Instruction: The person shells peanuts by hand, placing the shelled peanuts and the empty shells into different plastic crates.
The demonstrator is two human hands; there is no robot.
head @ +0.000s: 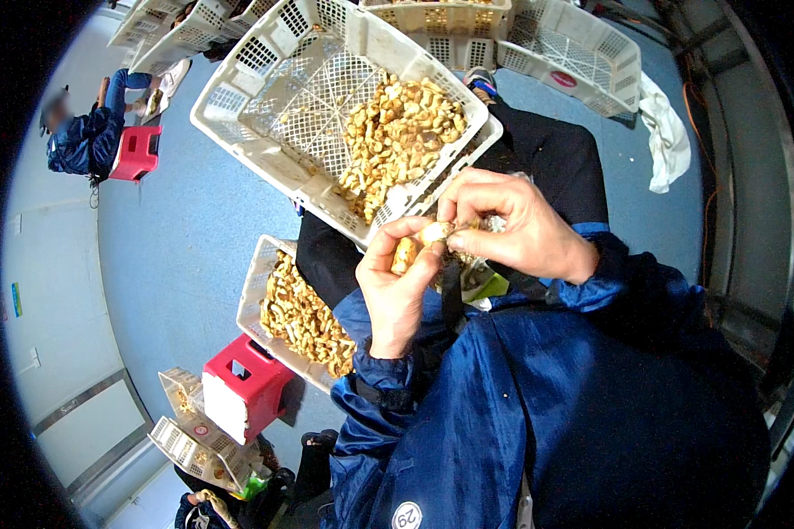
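My left hand (399,284) grips a pale, yellowish piece of mushroom (435,231) between thumb and fingers, with a second piece (404,255) lying against its fingers. The fingertips of my right hand (516,228) pinch at the right end of the first piece. Whether they hold a small tool is hidden. Just beyond both hands, a white plastic crate (284,168) tilts over my legs, with a heap of yellow-brown mushrooms (403,135) in its near right part. Beneath my hands, trimmings and a plastic bag show partly in my lap.
Another white crate (248,311) full of mushrooms (304,317) stands at my left, beside a red stool (245,390). More crates (569,53) stand ahead. A person (86,135) sits on a red stool at the far left; another person's gloved hand (215,506) shows at the lower left.
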